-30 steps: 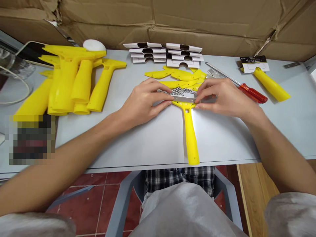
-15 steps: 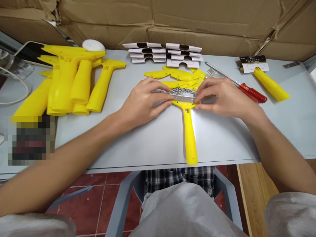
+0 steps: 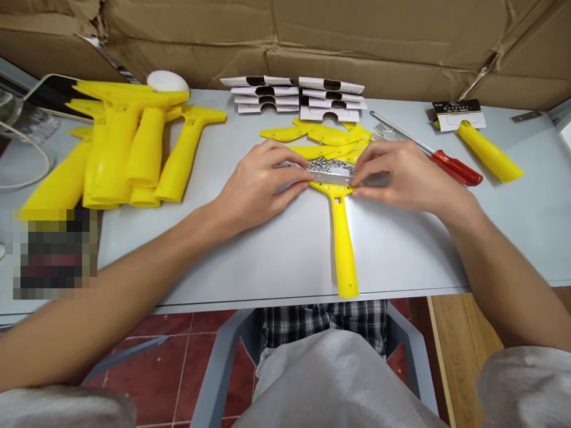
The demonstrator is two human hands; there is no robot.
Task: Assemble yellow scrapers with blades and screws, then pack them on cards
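A yellow scraper handle (image 3: pixel 344 244) lies on the table with its grip toward me and its wide head away. Along that head sits a thin metal blade (image 3: pixel 331 178). At the blade's left end, my left hand (image 3: pixel 263 181) is closed, fingertips and thumb on blade and head. My right hand (image 3: pixel 397 175) pinches the right end the same way. Just beyond the blade is a heap of small screws (image 3: pixel 328 164). Several flat yellow cover pieces (image 3: pixel 330 135) lie behind the screws, partly overlapping. The fingertips hide both ends of the blade.
To the left is a pile of yellow handles (image 3: pixel 118 148). A red-handled screwdriver (image 3: pixel 455 169) lies right of my right hand, near a carded yellow scraper (image 3: pixel 491 151). White folded cards (image 3: pixel 332 98) stand at the back, before a cardboard wall (image 3: pixel 312 35).
Almost nothing differs. Both hands stay at the blade's ends, and the handle's near end has shifted very slightly to the right.
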